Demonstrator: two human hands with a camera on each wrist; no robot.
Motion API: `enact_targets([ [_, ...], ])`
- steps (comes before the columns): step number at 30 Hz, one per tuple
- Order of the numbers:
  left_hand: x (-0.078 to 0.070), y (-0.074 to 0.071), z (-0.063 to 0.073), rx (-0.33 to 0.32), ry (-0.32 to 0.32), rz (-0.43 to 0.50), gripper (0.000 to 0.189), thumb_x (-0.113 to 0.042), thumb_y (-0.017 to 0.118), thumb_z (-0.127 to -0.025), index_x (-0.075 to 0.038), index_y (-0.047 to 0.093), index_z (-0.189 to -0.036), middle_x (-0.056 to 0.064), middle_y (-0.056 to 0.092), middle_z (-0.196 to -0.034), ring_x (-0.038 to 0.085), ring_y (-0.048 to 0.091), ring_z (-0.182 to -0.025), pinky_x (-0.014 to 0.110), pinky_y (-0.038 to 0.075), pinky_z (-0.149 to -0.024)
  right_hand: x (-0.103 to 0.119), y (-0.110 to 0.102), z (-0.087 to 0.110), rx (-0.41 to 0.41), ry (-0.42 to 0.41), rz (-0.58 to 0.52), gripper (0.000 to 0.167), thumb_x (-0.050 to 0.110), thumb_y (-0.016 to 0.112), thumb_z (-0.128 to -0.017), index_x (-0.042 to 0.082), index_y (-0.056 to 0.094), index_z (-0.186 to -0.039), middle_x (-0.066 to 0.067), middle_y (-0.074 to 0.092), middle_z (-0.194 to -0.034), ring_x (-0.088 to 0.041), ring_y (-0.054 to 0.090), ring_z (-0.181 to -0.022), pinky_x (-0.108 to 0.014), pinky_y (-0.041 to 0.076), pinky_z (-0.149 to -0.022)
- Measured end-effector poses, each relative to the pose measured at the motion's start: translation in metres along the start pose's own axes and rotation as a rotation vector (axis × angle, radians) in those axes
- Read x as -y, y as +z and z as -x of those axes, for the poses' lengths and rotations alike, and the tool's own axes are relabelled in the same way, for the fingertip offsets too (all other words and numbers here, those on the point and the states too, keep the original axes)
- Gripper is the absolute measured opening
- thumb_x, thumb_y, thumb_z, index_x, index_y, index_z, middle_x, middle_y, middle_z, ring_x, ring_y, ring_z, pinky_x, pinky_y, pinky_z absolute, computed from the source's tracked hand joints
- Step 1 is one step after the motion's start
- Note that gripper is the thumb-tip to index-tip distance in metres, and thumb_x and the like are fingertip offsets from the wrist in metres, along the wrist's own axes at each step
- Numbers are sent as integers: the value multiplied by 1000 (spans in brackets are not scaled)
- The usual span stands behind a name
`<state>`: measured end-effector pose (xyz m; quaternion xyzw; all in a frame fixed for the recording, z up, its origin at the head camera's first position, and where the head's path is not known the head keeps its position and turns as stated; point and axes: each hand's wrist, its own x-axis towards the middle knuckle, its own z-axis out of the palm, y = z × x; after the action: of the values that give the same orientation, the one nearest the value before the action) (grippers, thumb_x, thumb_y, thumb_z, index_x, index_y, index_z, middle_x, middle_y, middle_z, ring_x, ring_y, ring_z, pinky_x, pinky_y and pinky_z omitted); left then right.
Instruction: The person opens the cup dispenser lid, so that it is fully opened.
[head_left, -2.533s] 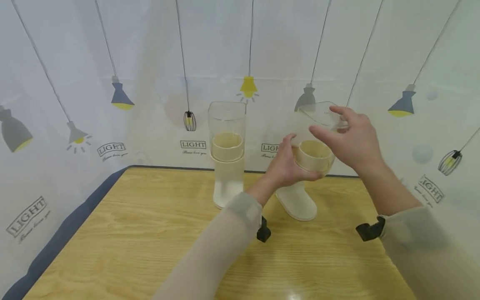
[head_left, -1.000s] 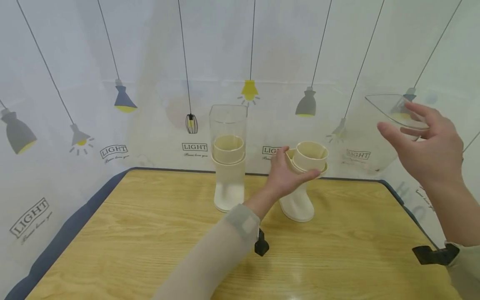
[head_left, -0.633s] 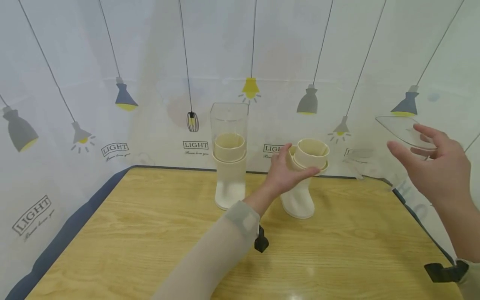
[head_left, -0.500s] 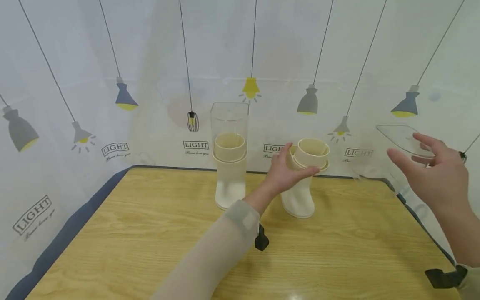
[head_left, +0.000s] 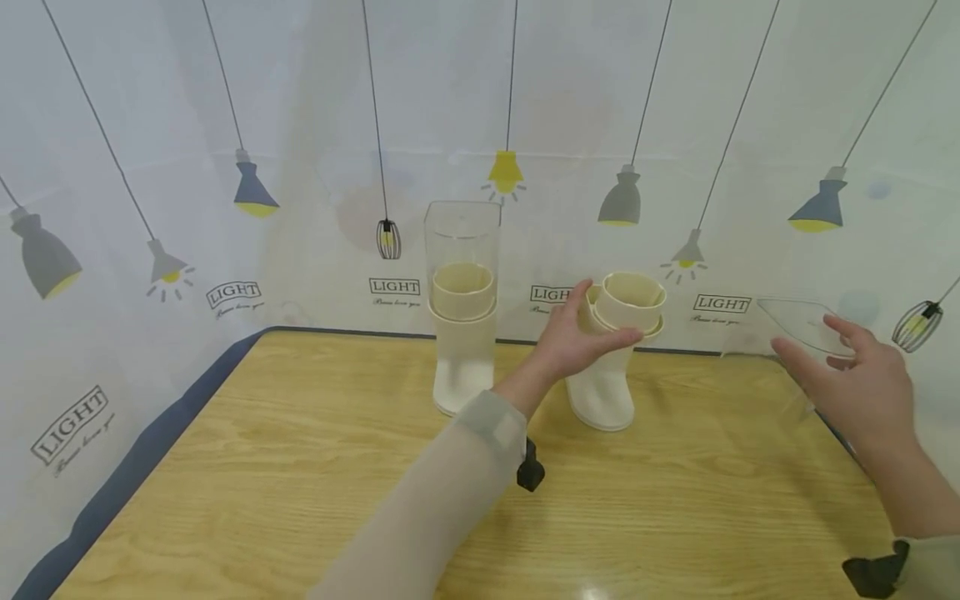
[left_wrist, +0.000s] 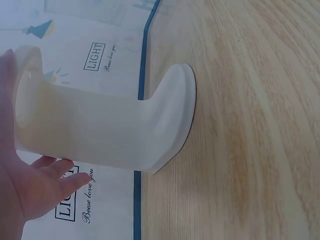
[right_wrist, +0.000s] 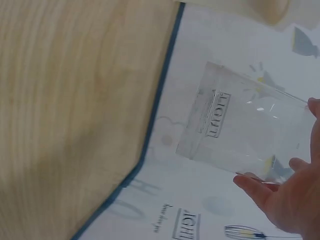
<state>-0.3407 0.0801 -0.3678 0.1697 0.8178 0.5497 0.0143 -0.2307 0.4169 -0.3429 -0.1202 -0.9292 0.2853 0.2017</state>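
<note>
My left hand (head_left: 573, 342) grips the upper part of a cream boot-shaped stand (head_left: 602, 387), thumb along the near side of its rim. The stand's round collar (head_left: 633, 300) is uncovered at the top; in the left wrist view the flat foot of the stand (left_wrist: 172, 115) meets the table. Off to the right, my right hand (head_left: 862, 383) holds a clear, square-sided container (right_wrist: 240, 125) between thumb and fingers, above the table's far right edge. A matching cream stand (head_left: 463, 354) to the left carries its own clear container (head_left: 462, 229).
The wooden table (head_left: 315, 467) ends at a dark blue edging near the back. Behind it hangs a pale curtain (head_left: 315, 167) printed with lamps and lettering. Dark wrist devices (head_left: 530, 467) show at both sleeves.
My right hand has lifted the clear container off the right-hand stand, carried it to the right, then lowered it. My left hand has kept its grip on the stand.
</note>
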Motion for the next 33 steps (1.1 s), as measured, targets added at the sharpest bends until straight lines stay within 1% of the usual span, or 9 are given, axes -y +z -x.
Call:
enact_targets([
  [1,1,0,-1,3,0,0,118,-65,89,-83,-38,21,-176,11,30,-181,37,34,-165,61,39,-128,-4,3,0,11,11,2,96,62,64,-104,8,26,-174,-34,15,-179,-67,51,-138,-56,59,-80],
  [3,2,0,-3,8,0,0,118,-66,88,-83,-39,20,-176,10,30,-181,36,34,-165,61,39,-128,-11,8,-1,41,36,9,99,64,62,-105,7,22,-175,-39,10,-178,-68,48,-140,-74,52,-95],
  [5,2,0,-5,12,3,4,118,-66,88,-84,-39,20,-176,9,30,-181,36,33,-165,61,39,-128,-18,12,-3,64,55,12,100,65,59,-106,6,19,-175,-44,7,-175,-69,46,-141,-79,47,-103],
  [13,2,1,-8,13,1,12,117,-66,89,-83,-40,22,-175,7,32,-180,34,33,-166,60,38,-129,-40,28,-15,119,93,23,105,71,54,-105,4,13,-175,-46,1,-174,-71,41,-140,-84,37,-111],
  [17,1,1,-9,18,-9,12,115,-64,90,-83,-42,23,-174,10,33,-180,36,34,-165,61,39,-128,-47,37,-20,110,121,12,106,72,55,-105,4,13,-175,-46,-4,-174,-71,25,-151,-86,30,-116],
  [19,0,0,-9,16,-16,11,114,-63,90,-83,-43,24,-174,10,33,-179,36,35,-164,62,39,-128,-49,41,-23,106,119,5,106,71,56,-105,4,14,-175,-47,-5,-173,-71,24,-151,-86,30,-115],
  [24,0,-1,-9,23,-20,5,114,-63,90,-83,-45,23,-174,11,32,-180,36,36,-163,61,41,-127,-49,47,-27,102,106,18,105,70,56,-105,5,12,-175,-50,0,-171,-70,38,-141,-83,39,-110],
  [29,-2,-1,-9,29,2,-6,115,-63,89,-84,-40,22,-175,9,33,-180,34,37,-163,59,41,-128,-51,50,-31,93,98,15,103,68,58,-105,9,11,-176,-43,7,-175,-68,38,-146,-80,38,-114],
  [33,-3,-2,-7,22,-9,-8,116,-62,90,-84,-40,22,-175,9,33,-179,34,37,-163,59,40,-128,-50,54,-34,89,102,-14,103,67,60,-105,12,11,-177,-40,7,-177,-68,36,-149,-80,37,-116],
])
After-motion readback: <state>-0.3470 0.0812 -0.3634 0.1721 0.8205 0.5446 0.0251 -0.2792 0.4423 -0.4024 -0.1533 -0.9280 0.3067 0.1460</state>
